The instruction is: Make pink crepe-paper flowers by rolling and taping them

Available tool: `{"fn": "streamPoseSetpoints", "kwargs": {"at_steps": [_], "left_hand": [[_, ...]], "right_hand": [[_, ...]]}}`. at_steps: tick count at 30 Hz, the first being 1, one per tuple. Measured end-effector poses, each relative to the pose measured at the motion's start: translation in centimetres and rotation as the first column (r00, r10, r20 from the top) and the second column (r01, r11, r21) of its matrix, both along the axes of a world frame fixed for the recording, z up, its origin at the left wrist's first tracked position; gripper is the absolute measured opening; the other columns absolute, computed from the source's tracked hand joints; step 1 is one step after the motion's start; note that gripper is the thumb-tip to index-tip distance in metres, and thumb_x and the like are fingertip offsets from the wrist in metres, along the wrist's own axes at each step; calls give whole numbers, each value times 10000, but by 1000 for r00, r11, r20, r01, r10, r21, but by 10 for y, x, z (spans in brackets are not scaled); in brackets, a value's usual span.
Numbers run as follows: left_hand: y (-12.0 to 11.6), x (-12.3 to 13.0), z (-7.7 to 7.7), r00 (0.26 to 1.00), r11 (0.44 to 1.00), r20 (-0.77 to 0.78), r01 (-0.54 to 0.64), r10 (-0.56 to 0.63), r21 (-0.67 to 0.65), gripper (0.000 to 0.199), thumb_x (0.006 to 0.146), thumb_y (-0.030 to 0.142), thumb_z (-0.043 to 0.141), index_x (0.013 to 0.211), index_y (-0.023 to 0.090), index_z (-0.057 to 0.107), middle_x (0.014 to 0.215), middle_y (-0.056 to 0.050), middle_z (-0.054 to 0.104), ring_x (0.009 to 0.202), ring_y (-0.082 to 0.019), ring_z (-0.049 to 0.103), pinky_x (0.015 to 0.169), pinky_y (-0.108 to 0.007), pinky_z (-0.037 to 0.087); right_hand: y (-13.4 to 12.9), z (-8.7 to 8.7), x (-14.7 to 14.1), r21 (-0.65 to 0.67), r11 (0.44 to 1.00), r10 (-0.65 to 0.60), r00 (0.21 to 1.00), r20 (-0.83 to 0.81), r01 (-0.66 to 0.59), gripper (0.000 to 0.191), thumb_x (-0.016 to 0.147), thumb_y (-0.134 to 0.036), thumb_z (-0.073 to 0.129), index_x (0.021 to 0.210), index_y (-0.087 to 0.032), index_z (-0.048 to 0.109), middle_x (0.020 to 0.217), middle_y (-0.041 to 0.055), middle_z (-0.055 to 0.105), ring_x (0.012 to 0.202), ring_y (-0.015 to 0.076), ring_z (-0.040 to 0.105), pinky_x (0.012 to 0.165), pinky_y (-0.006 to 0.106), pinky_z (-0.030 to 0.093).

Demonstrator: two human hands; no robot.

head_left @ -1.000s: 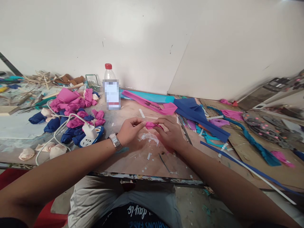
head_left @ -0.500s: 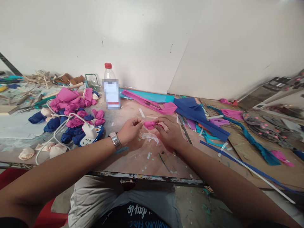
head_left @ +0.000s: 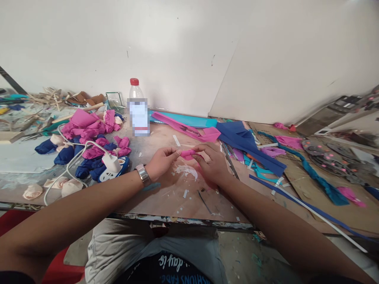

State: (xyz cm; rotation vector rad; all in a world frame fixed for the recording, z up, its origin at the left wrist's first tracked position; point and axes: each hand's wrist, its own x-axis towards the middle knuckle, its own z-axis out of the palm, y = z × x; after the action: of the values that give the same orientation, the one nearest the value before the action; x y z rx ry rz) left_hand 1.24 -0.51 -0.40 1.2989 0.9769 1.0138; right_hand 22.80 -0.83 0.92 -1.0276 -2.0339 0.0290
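Between my two hands, above the table, is a small rolled piece of pink crepe paper (head_left: 187, 154). My left hand (head_left: 162, 162) pinches its left end between thumb and forefinger; a metal watch is on that wrist. My right hand (head_left: 211, 161) grips the right end with thumb and forefinger. Below the roll a whitish smear (head_left: 187, 171) marks the tabletop. A long pink paper strip (head_left: 189, 131) lies just beyond my hands, beside folded dark blue paper (head_left: 251, 146).
To the left lie a heap of pink and blue paper rosettes (head_left: 85, 126), a power strip (head_left: 120, 167) with a white cable, and cream rosettes (head_left: 33, 191). A red-capped bottle (head_left: 137, 110) stands near the wall. Cardboard (head_left: 314, 185) and a white stick (head_left: 322, 217) are on the right.
The fingers of my right hand have shifted slightly on the pink roll, and a bit more of it shows. Both hands stay in nearly the same place.
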Motion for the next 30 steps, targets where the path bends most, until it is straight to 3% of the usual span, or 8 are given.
{"fn": "streamPoseSetpoints", "kwargs": {"at_steps": [8,13,17,23,30], "left_hand": [[2,0,-6,999,1000,-36,16,-15,17,456,865,620,659,773,181,578,659,29,516,589,-115,445,562,-257,363],[0,0,-6,993,968,-78,-72,93,239,341,918,519,645,899,186,575,826,-2,588,732,-135,527,677,-269,436],[-5,1,-4,987,926,-155,25,37,376,308,910,419,691,1103,196,598,1080,-64,658,935,-169,612,788,-291,486],[-7,0,-9,980,887,-201,85,9,453,257,911,293,687,1137,211,596,1142,-64,658,1022,-184,624,863,-320,498],[-6,0,-10,983,867,-182,81,11,491,188,915,250,671,1087,207,606,1083,-51,653,981,-178,629,849,-319,506]], "right_hand": [[0,-1,0,-21,1000,14,1000,-10,-15,133,997,-346,608,1039,-249,689,1004,55,740,987,259,659,913,432,492],[1,-3,0,-45,998,51,998,23,-50,154,999,-346,605,1088,-250,686,1069,64,732,1022,262,659,933,434,488],[0,-4,-1,-72,993,104,992,71,-98,167,1002,-315,604,1141,-267,682,1114,60,738,1068,263,661,961,448,467],[-5,0,-3,-70,984,175,973,149,-167,174,1003,-266,606,1158,-265,686,1135,53,760,1045,258,648,952,458,429],[-8,1,-5,-80,979,197,970,138,-188,197,1008,-256,604,1185,-269,690,1170,47,756,1067,249,644,977,452,423]]}}
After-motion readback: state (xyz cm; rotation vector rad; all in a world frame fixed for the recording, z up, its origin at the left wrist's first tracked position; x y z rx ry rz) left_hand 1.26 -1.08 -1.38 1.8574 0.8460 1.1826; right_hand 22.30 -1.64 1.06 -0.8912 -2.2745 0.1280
